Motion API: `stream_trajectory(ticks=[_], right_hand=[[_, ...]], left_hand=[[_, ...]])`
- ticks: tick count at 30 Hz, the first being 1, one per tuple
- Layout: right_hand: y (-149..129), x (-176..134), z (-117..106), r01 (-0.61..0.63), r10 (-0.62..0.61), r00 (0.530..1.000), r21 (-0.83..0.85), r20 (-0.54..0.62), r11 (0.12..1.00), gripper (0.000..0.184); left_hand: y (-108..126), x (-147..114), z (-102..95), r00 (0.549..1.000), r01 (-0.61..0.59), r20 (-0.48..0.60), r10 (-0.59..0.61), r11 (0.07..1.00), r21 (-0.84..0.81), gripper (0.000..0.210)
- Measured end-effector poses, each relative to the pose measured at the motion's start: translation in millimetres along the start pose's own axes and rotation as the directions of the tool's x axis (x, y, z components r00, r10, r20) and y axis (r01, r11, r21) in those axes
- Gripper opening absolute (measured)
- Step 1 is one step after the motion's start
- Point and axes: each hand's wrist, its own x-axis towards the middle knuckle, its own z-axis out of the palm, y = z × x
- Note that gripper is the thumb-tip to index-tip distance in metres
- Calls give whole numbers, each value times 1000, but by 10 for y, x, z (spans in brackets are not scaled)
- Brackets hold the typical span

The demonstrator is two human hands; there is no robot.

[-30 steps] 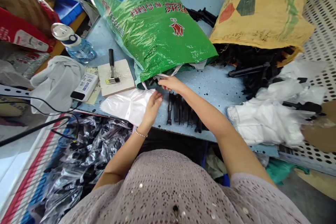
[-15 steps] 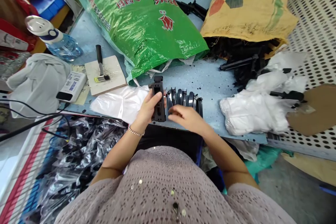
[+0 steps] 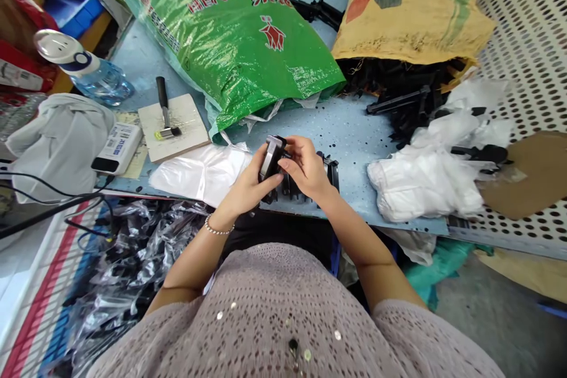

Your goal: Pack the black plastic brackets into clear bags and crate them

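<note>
A glossy black plastic part (image 3: 270,156), long and narrow with a shiny curved face, is tilted up between my hands over the table's front edge. My left hand (image 3: 248,186) grips its left side, the thumb lying across the lower end. From the right, my right hand (image 3: 308,168) closes on the upper end with bent fingers and thumb; some fingertips are hidden behind the part. Several similar black parts (image 3: 331,171) stand in a row on the blue table (image 3: 354,130), mostly covered by my right hand.
Behind my hands lies a green bag (image 3: 248,53); a tan sack (image 3: 411,12) spills black parts (image 3: 403,106). White wrapped bundles (image 3: 420,183) sit right, thin white plastic bags (image 3: 199,174) left. Farther left are a small hammer (image 3: 163,106) on a board (image 3: 190,115), a power bank (image 3: 117,147) and a bottle (image 3: 104,80).
The held part has turned from its recessed dark side to its glossy face and tilted. My right hand has moved up from the row of parts onto its upper end.
</note>
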Motion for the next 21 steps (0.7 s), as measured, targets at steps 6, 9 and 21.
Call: stream_trajectory(ticks=[6,9,21], right_hand=[[53,85,-57,-80,81,997,-16,14,997,55],[52,43,-13,-296,271,954,266,127,917,59],[52,-622,288,147,-45,957,-344,288,927,38]], left_hand=[[-5,-37,188,992,-64,-105,69,997,46,79],[-38,-2,231,987,18,-156,-29,997,-71,75],[-160,62,296,871,271,-223,-438,806,-526,65]])
